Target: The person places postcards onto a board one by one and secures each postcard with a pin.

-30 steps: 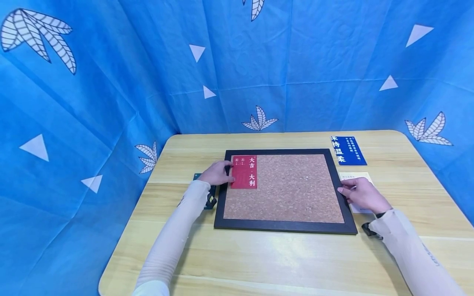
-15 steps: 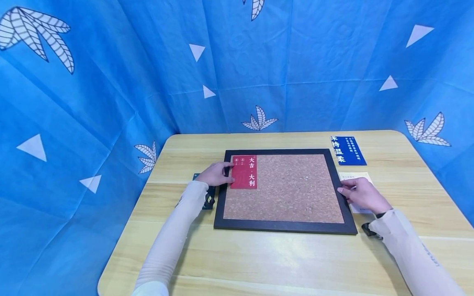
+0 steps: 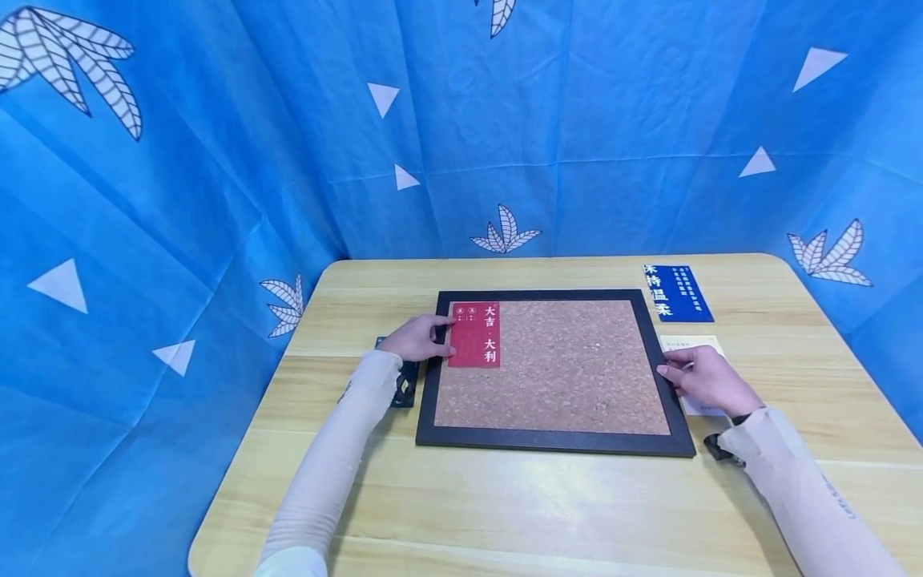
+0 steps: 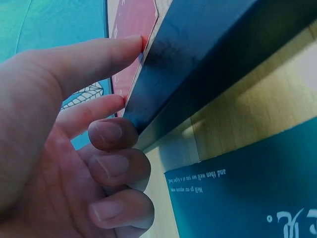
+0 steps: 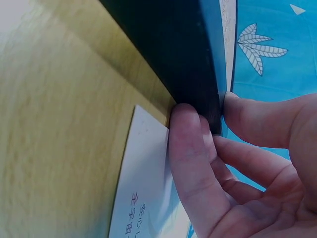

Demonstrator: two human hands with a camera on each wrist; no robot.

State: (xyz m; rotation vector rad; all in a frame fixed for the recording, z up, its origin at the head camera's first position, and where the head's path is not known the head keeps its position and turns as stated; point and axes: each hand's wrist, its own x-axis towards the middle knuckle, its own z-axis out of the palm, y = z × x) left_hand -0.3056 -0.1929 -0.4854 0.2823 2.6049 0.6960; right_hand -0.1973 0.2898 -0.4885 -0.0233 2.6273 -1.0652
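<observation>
Blue cloth (image 3: 461, 96) behind and beside counter (image 3: 562, 513). Cork board (image 3: 562, 369) with black frame, flat on middle of counter. Right hand (image 3: 710, 379) pinches board's right side. Left hand (image 3: 417, 338): thumb and pointer apart, tips on red card's left edge; other three fingers bent. Red card (image 3: 477, 340) flat on board, in corner toward counter's far left corner. Blue card (image 3: 681, 294) near counter's far right corner. White card (image 5: 141, 168) toward right edge. Green card (image 4: 242, 193) toward left edge, partly under left wrist.

board (image 3: 551, 369): rough cork | frame (image 3: 555, 441): smooth | red card (image 3: 473, 335): smooth paper | tabletop (image 3: 548, 505): glossy wood-grain | backdrop (image 3: 461, 104): creased cloth
</observation>
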